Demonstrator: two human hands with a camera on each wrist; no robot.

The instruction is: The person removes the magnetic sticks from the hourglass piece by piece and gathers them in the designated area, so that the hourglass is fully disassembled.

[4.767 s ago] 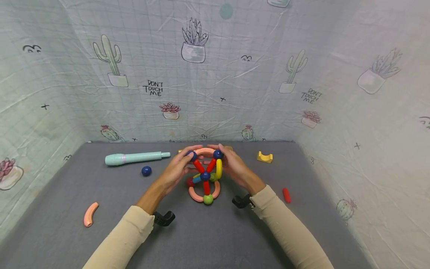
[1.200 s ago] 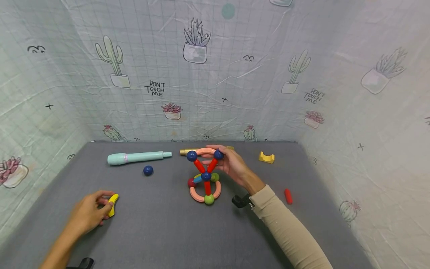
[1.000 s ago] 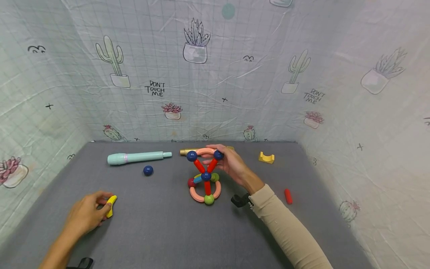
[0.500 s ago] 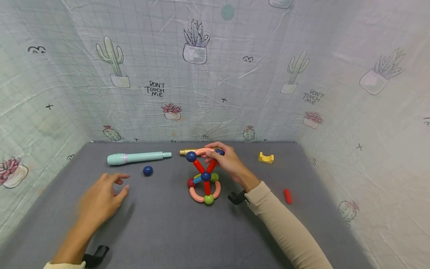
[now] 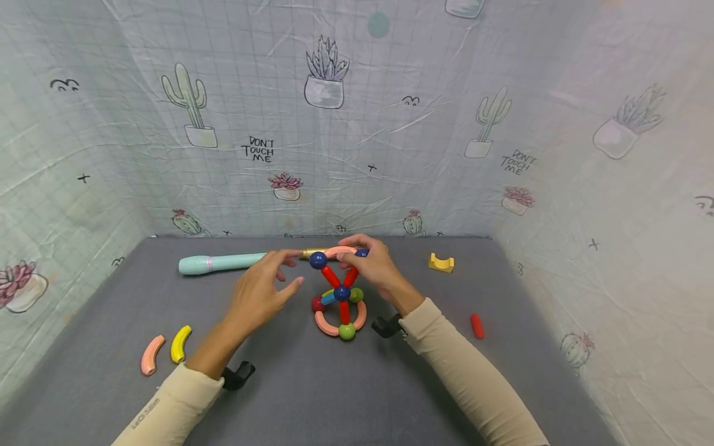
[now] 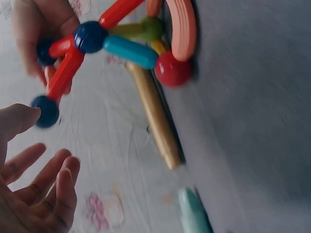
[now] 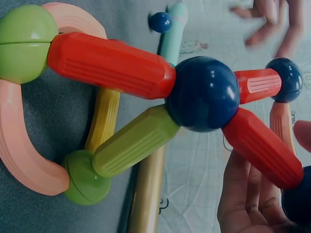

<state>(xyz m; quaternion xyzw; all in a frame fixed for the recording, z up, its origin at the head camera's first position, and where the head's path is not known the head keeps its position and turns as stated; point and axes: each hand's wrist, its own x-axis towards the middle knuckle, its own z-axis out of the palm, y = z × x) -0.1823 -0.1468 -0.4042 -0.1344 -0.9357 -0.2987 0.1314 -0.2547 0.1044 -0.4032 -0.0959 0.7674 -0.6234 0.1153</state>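
Observation:
A structure of magnetic balls and rods stands at mid-table, with a navy hub ball (image 5: 342, 293) on three lower legs and red rods (image 7: 262, 148) rising from it. A salmon curved rod (image 5: 338, 251) bridges its two upper navy balls. My right hand (image 5: 379, 266) pinches the top right, by that rod and the right navy ball (image 5: 362, 253), which it partly hides. My left hand (image 5: 259, 294) hovers left of the structure, fingers spread and holding nothing, nearest the left navy ball (image 5: 318, 260). The salmon base curve (image 5: 326, 324) joins a red ball (image 6: 173, 69) and a green ball (image 5: 347, 331).
On the left lie a salmon curved rod (image 5: 152, 355) and a yellow curved rod (image 5: 180, 344). A teal tube (image 5: 220, 263), a gold tube (image 6: 155, 116) and a loose navy ball (image 7: 160, 22) lie behind. A yellow notched block (image 5: 441, 262) and red rod (image 5: 476, 326) lie right.
The yellow curved rod came off the structure's right side and now lies at left, released by my left hand. That hand has swung back toward the structure; my right thumb moved onto its top.

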